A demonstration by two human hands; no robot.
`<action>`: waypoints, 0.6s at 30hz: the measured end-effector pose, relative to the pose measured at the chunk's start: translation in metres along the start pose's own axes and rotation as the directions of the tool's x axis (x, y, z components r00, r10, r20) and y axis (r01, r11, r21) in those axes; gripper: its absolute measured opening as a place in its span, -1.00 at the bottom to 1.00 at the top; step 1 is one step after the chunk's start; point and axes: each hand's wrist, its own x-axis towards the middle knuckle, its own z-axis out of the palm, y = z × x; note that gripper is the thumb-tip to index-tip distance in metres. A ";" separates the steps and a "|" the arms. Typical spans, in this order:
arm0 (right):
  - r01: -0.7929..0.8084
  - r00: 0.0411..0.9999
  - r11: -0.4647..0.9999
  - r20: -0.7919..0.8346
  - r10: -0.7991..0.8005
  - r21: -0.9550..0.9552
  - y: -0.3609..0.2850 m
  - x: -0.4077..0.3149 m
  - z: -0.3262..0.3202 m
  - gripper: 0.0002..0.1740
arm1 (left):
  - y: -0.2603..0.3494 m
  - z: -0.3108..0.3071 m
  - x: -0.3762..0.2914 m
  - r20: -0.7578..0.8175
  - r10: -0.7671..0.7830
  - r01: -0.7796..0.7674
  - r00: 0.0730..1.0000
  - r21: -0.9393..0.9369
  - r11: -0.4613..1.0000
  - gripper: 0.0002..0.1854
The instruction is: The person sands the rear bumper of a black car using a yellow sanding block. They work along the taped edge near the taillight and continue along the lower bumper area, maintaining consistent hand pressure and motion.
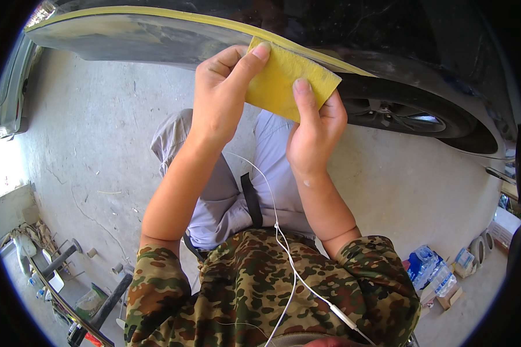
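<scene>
A yellow sheet of sandpaper [282, 82] is stretched between my two hands, just in front of a dark car's side. My left hand [223, 89] pinches its left end, thumb on top near the upper corner. The right end sits in my right hand [317, 121], thumb pressed on the face and fingers behind. Past the sheet runs a strip of yellow masking tape [178, 17] along the car body. Below the tape lies a dull grey, sanded-looking lower panel [147, 39] with yellowish patches. The sheet's underside is hidden.
A car wheel [386, 112] stands right of my hands. Another vehicle [11, 91] is at the far left. Metal stands [108, 299] and clutter lie at lower left. Plastic-wrapped packages [430, 269] sit on the concrete floor [104, 130] at lower right. A white earphone cable [293, 264] hangs over my shirt.
</scene>
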 end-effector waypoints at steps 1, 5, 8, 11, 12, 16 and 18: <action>0.009 1.000 0.999 -0.026 -0.008 0.032 0.000 0.001 0.003 -0.72 | 0.001 0.000 0.000 0.040 0.029 -0.028 0.999 -0.010 1.000 -0.65; -0.022 0.999 0.999 -0.035 0.021 -0.023 -0.002 0.001 0.010 -0.78 | 0.005 -0.001 0.002 -0.061 0.034 -0.034 0.998 -0.001 0.999 -0.66; -0.026 0.991 0.999 -0.132 0.029 0.025 -0.003 0.001 0.012 -0.79 | 0.003 0.009 -0.001 -0.043 0.039 -0.041 0.998 -0.040 0.998 -0.67; 0.015 0.975 0.995 -0.223 0.008 0.104 -0.005 -0.001 0.012 -0.69 | 0.005 0.016 -0.003 0.037 -0.010 0.011 0.999 -0.027 1.000 -0.69; -0.024 0.994 0.999 -0.108 0.028 0.042 -0.004 0.000 0.011 -0.70 | 0.009 0.014 -0.002 -0.042 0.041 -0.043 0.998 -0.051 0.998 -0.69; -0.036 0.998 0.999 -0.044 0.037 0.023 -0.003 0.002 0.010 -0.77 | 0.015 0.016 -0.001 -0.047 0.009 -0.013 0.999 -0.078 0.997 -0.66; -0.018 0.987 0.998 -0.157 0.027 0.056 -0.003 0.002 0.009 -0.77 | 0.011 0.018 -0.002 -0.018 -0.005 0.004 1.000 -0.037 0.999 -0.67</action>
